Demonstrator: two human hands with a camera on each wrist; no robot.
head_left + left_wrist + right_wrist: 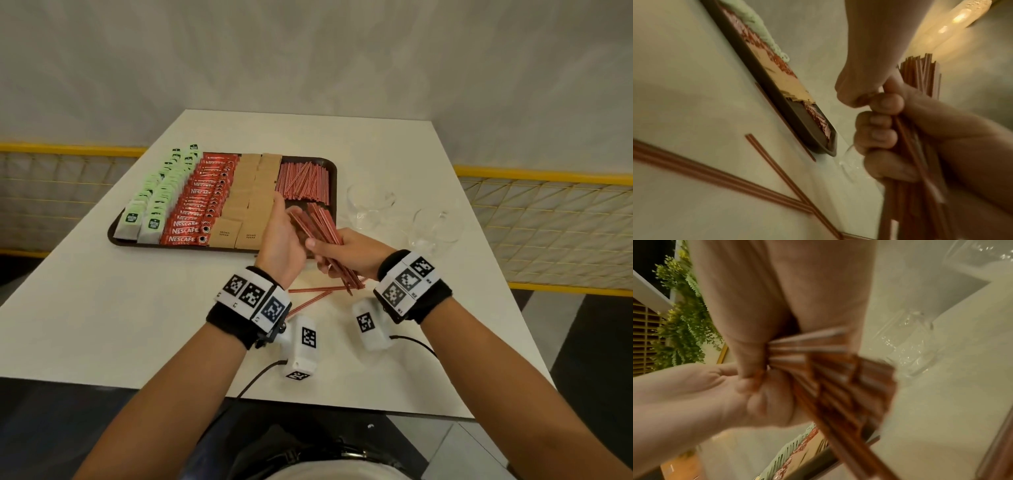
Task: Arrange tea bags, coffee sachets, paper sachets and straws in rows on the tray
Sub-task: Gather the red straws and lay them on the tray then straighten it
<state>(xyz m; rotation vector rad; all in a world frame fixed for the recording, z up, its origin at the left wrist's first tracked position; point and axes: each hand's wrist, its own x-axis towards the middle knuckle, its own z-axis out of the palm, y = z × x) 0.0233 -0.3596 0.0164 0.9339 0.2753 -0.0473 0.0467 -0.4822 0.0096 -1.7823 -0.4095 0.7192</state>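
Observation:
On the dark tray lie rows of green tea bags, red coffee sachets and brown paper sachets, with a pile of red straws at its far right. My right hand grips a thick bundle of red straws over the tray's near right corner. My left hand has straight fingers, and its palm lies flat against the bundle's left side. The left wrist view shows my right fingers curled round the bundle. The right wrist view shows the bundle fanned out.
Several loose straws lie on the white table between my wrists, also seen as loose straws in the left wrist view. Two clear glasses stand right of the tray. A yellow railing runs along both sides of the table.

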